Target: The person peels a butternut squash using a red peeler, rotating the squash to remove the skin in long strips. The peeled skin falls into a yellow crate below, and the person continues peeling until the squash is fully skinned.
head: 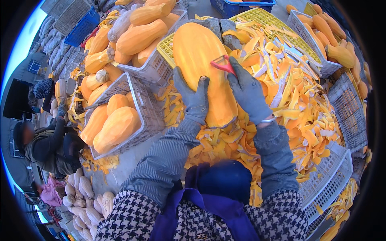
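Note:
A large peeled orange squash (196,57) lies lengthwise before me, its smooth flesh showing. My left hand (194,98), in a grey glove, grips its left side with the thumb on top. In my gloved right hand (248,93) is a red-handled peeler (223,64), its blade end over the squash's right side. The heel of that hand is close to the squash's right edge. The squash's underside is hidden. A thick heap of orange peelings (289,99) spreads beneath and to the right.
Plastic crates (141,102) of peeled squash stand at the left, more crates (348,111) at the right. A yellow basket (262,18) and stone blocks (230,34) lie beyond. A co-worker (51,144) sits at far left beside a pile of unpeeled squash (87,208); another person (51,191) is farther off.

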`<control>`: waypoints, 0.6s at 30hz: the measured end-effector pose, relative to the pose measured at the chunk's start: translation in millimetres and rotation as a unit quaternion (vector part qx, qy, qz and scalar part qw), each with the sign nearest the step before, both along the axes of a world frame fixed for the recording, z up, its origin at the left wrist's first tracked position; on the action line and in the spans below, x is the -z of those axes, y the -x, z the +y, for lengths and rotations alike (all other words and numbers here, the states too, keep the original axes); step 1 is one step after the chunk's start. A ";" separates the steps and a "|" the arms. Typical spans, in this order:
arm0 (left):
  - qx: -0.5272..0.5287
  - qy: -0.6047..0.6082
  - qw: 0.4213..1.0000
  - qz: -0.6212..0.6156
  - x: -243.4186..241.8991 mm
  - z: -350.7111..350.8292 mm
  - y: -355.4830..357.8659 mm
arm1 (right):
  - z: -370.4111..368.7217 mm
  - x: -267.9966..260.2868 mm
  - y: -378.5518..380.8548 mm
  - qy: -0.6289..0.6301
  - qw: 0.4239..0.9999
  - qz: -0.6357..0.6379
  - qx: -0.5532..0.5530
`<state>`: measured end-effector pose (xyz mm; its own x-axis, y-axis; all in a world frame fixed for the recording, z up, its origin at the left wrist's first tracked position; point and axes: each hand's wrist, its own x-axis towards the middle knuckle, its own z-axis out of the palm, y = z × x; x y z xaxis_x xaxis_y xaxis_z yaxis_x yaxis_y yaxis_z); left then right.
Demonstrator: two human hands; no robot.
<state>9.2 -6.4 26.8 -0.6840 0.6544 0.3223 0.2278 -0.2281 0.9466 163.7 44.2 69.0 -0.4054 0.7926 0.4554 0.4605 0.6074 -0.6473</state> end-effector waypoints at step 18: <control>0.009 0.010 1.000 0.007 -4.2 -2.1 -2.2 | -111.1 76.2 -87.9 0.329 0.934 0.138 0.037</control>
<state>11.4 -8.5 31.0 -0.6672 0.6731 0.3191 0.2374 -0.2139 0.9476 251.6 -66.9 -7.2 -0.2778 0.9588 -0.0598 0.2456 0.0107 -0.9693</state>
